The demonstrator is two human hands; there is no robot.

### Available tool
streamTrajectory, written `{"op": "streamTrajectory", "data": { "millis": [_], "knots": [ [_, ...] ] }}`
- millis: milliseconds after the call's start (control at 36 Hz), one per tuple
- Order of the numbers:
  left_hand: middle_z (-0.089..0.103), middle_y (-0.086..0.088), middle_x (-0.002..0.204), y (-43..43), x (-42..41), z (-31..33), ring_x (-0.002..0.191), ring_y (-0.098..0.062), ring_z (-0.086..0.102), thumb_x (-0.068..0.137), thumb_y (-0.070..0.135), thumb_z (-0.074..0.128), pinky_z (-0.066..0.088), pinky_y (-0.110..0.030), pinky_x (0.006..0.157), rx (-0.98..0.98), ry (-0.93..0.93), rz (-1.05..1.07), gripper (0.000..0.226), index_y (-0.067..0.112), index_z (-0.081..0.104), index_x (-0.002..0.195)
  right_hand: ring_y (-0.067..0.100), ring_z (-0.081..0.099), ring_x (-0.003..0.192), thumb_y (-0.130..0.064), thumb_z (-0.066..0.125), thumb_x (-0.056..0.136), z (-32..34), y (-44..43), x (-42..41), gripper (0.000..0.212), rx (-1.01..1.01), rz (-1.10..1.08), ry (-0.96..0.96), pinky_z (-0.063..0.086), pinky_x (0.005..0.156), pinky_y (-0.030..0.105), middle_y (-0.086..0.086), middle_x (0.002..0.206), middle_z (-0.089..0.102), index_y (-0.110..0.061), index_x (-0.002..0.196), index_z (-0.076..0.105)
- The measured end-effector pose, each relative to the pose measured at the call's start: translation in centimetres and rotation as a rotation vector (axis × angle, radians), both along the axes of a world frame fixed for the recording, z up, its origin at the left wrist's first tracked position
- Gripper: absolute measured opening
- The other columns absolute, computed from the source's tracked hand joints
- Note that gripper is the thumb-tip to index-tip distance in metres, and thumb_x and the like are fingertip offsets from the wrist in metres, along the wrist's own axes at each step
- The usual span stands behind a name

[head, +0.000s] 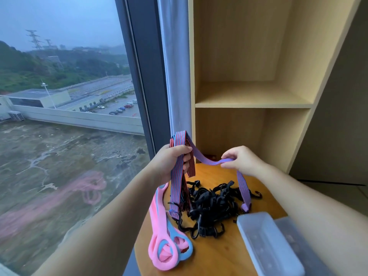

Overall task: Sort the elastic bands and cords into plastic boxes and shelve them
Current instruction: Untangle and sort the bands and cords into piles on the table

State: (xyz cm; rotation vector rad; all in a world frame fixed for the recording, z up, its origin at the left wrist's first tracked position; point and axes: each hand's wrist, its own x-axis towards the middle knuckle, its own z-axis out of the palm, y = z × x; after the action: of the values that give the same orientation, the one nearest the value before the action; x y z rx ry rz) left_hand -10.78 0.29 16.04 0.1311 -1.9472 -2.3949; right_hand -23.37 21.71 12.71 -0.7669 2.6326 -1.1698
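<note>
My left hand (169, 162) clenches the folded striped strap (180, 140); right hand (241, 160) pinches its loose run above the table (219, 255). Risk, I judge: dangling ends snag the black cords (211, 202), dragging them off, missing the box (266, 242).

Woven striped elastic strap (180, 174), fuzzy pink bands (159, 232), glossy wooden table (219, 255), translucent matt plastic boxes (266, 242), matt wood-laminate shelf (253, 96)

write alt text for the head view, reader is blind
A person's left hand grips a folded bundle of red-and-blue striped elastic straps while the right hand pinches one strand of it. On the round wooden table below lie tangled black hooked cords, pink and blue foam loop bands and clear plastic boxes.
</note>
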Motion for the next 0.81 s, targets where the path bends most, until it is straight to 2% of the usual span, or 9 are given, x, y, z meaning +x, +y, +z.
{"op": "streamTrajectory", "data": {
  "millis": [111, 194, 278, 389, 444, 500, 583, 694, 806],
  "knots": [
    [0.038, -0.001, 0.055, 0.3, 0.5, 1.2, 0.042, -0.017, 0.036, 0.076, 0.013, 0.061, 0.035, -0.025, 0.044, 0.007, 0.042, -0.048, 0.016, 0.015, 0.050, 0.065, 0.002, 0.064, 0.079, -0.010, 0.078, 0.081, 2.3, 0.7, -0.3, 0.035, -0.190, 0.010, -0.146, 0.046, 0.075, 0.014, -0.001, 0.096, 0.072, -0.010, 0.115, 0.069],
    [0.036, 0.000, 0.055, 0.1, 1.2, 2.8, 0.042, -0.015, 0.034, 0.076, 0.011, 0.061, 0.035, -0.023, 0.043, 0.031, 0.073, -0.091, 0.017, 0.016, 0.047, 0.066, 0.008, 0.062, 0.074, 0.002, 0.073, 0.082, 3.8, 0.6, -0.2, 0.038, -0.141, 0.008, -0.103, 0.047, 0.070, 0.015, 0.004, 0.096, 0.071, -0.004, 0.119, 0.066],
    [0.036, 0.001, 0.053, 0.1, 2.1, 4.7, 0.042, -0.014, 0.033, 0.078, 0.010, 0.060, 0.033, -0.023, 0.043, 0.028, 0.122, -0.133, 0.021, 0.017, 0.049, 0.061, 0.011, 0.059, 0.048, 0.004, 0.074, 0.079, 4.6, 0.3, -0.1, 0.032, -0.127, -0.134, -0.010, 0.049, 0.052, 0.020, 0.003, 0.077, 0.068, -0.010, 0.106, 0.067],
    [0.036, 0.004, 0.052, -0.2, 3.3, 7.3, 0.041, -0.012, 0.035, 0.081, 0.014, 0.056, 0.033, -0.023, 0.045, 0.073, 0.207, -0.082, 0.017, 0.017, 0.045, 0.068, 0.018, 0.068, 0.052, -0.013, 0.073, 0.085, 4.3, 0.7, -0.2, 0.006, 0.026, -0.201, 0.024, 0.059, 0.064, 0.035, 0.003, 0.065, 0.072, -0.015, 0.081, 0.068],
    [0.036, 0.006, 0.051, -0.8, 3.8, 8.6, 0.041, -0.011, 0.035, 0.084, 0.015, 0.055, 0.033, -0.023, 0.046, 0.082, 0.247, -0.062, 0.020, 0.017, 0.042, 0.068, 0.019, 0.068, 0.054, -0.023, 0.068, 0.089, 3.5, 1.1, -0.3, 0.021, 0.079, -0.216, 0.031, 0.057, 0.059, 0.032, 0.000, 0.063, 0.072, -0.017, 0.069, 0.070],
    [0.036, 0.006, 0.051, -1.5, 4.3, 9.8, 0.042, -0.011, 0.035, 0.083, 0.017, 0.054, 0.034, -0.023, 0.046, 0.078, 0.280, -0.047, 0.022, 0.018, 0.046, 0.063, 0.016, 0.060, 0.048, -0.031, 0.064, 0.090, 2.8, 1.4, -0.1, 0.033, 0.153, -0.229, 0.085, 0.044, 0.050, 0.023, -0.004, 0.056, 0.067, -0.014, 0.062, 0.070],
    [0.037, 0.006, 0.051, -2.2, 4.8, 11.1, 0.042, -0.011, 0.034, 0.082, 0.019, 0.055, 0.031, -0.024, 0.047, 0.056, 0.292, -0.025, 0.018, 0.018, 0.049, 0.065, 0.016, 0.045, 0.048, -0.032, 0.062, 0.091, 1.9, 1.6, 0.2, 0.036, 0.201, -0.225, 0.102, 0.034, 0.050, 0.024, -0.003, 0.054, 0.051, -0.012, 0.061, 0.059],
    [0.038, 0.007, 0.051, -2.6, 5.2, 11.2, 0.041, -0.010, 0.035, 0.088, 0.017, 0.051, 0.033, -0.023, 0.045, 0.005, 0.258, -0.037, 0.022, 0.018, 0.047, 0.067, 0.010, 0.063, 0.077, -0.011, 0.050, 0.095, 1.8, 2.0, 0.4, 0.024, 0.153, -0.112, 0.029, 0.049, 0.075, 0.029, -0.010, 0.076, 0.071, -0.017, 0.080, 0.068],
    [0.036, 0.007, 0.050, -2.8, 5.5, 10.4, 0.039, -0.010, 0.033, 0.092, 0.016, 0.046, 0.031, -0.023, 0.044, -0.009, 0.140, -0.083, 0.030, 0.021, 0.045, 0.062, 0.011, 0.052, 0.053, -0.012, 0.053, 0.096, 2.9, 1.7, 0.7, 0.019, -0.015, -0.045, -0.008, 0.042, 0.057, 0.025, -0.002, 0.061, 0.063, -0.013, 0.086, 0.068]
  ]
}}
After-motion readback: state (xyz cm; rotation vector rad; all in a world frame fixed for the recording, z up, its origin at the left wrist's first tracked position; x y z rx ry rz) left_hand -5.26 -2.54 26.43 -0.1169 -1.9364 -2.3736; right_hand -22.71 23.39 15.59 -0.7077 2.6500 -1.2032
